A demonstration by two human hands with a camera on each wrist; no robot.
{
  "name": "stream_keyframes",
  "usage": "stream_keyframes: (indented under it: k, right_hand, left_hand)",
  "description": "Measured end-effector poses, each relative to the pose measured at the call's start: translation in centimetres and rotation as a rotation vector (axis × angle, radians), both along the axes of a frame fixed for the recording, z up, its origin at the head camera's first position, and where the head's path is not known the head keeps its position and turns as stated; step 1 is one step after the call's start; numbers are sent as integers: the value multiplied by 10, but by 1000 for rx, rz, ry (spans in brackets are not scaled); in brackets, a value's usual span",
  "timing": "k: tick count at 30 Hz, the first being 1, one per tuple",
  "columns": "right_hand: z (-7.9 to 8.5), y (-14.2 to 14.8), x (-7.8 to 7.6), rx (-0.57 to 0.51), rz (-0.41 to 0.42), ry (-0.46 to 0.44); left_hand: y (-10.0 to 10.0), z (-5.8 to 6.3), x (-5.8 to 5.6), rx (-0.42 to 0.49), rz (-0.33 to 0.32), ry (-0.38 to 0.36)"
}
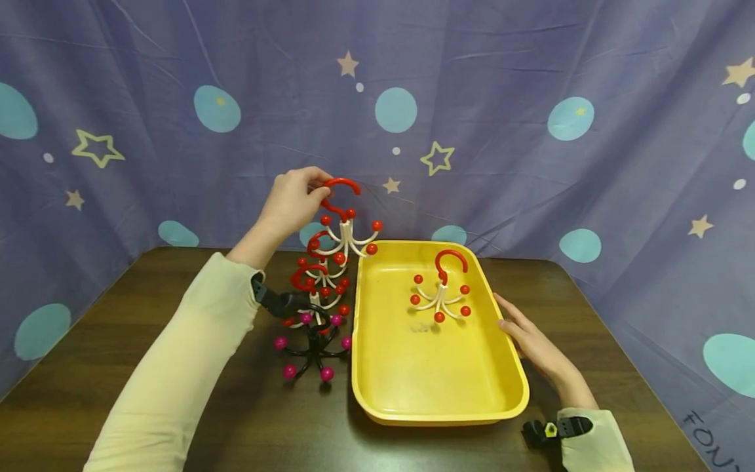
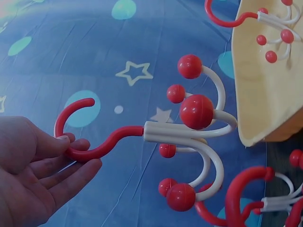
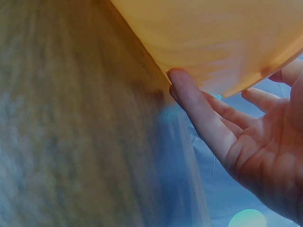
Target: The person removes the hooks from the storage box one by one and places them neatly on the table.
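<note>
My left hand [image 1: 295, 200] pinches the red hook of a white multi-arm hanger [image 2: 165, 131] with red ball tips. It hangs upright above the tray's far left corner. My right hand [image 1: 533, 344] holds the right rim of a yellow tray [image 1: 442, 387], thumb over the edge and fingers against the outer wall. Inside the tray stands another red-and-white hanger [image 1: 440, 298]. Left of the tray are two more red-and-white hangers, a farther one [image 1: 323, 270] and a nearer one [image 1: 315, 300], partly overlapped by the left wrist strap. Nearest is a black hanger [image 1: 315, 354] with pink balls.
Everything stands on a dark wooden table [image 1: 253, 406]. Behind and beside it hangs a blue-purple curtain [image 1: 489, 131] with stars and dots. Each wrist wears a black strap with a small device.
</note>
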State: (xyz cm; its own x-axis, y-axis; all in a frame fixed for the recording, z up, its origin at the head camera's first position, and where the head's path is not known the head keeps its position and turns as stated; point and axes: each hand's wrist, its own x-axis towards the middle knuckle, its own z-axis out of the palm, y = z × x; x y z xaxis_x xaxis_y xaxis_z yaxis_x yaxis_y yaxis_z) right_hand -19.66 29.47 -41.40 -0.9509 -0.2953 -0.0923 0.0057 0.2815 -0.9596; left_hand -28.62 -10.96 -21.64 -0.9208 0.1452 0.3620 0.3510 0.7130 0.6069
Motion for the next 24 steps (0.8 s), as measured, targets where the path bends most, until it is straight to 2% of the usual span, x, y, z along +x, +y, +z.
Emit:
stream_keyframes:
  k: [13, 24]
  right_hand:
    - [5, 0, 0, 4, -9, 13]
    - [3, -1, 2, 11, -14, -8]
  left_hand:
    - [-39, 2, 8, 15, 74, 78]
    - [-66, 1, 13, 3, 146, 74]
